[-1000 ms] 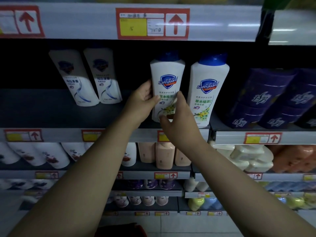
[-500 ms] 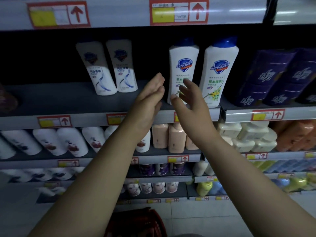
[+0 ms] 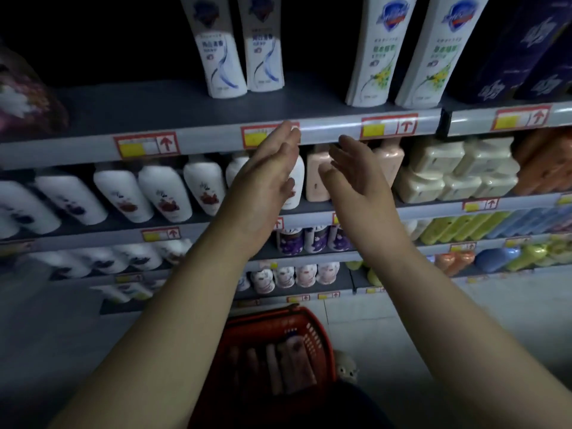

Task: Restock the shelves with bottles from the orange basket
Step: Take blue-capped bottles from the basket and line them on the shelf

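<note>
1 second ago both hands were curled round the left one of 2 white bottles on the upper shelf (image 3: 154, 109); half a second ago they had let go; now the left hand (image 3: 266, 181) and the right hand (image 3: 356, 178) hang well above the orange basket (image 3: 269, 315), palms turned toward each other, fingers straight and slightly spread, holding nothing and touching nothing; the view has also dipped, so the basket shows in full.

I read that as 1 bottle delivered and the hands on their way back for another; the job is not finished, since several bottles in the basket (image 3: 288, 366) remain.

The placed bottle (image 3: 376, 57) stands high above the basket and a little to its right, touching or nearly touching its twin (image 3: 433, 57), which is further right of the basket; its base sits flat on the shelf, its long axis runs up and down (the lean looks like lens distortion), its printed front faces the person, and its cap is cut off by the top of the picture.

The bottles inside the basket lie on their sides, packed side by side, long axes running from the basket's near rim toward its far rim; which end carries the cap I cannot tell in the dim light.
</note>
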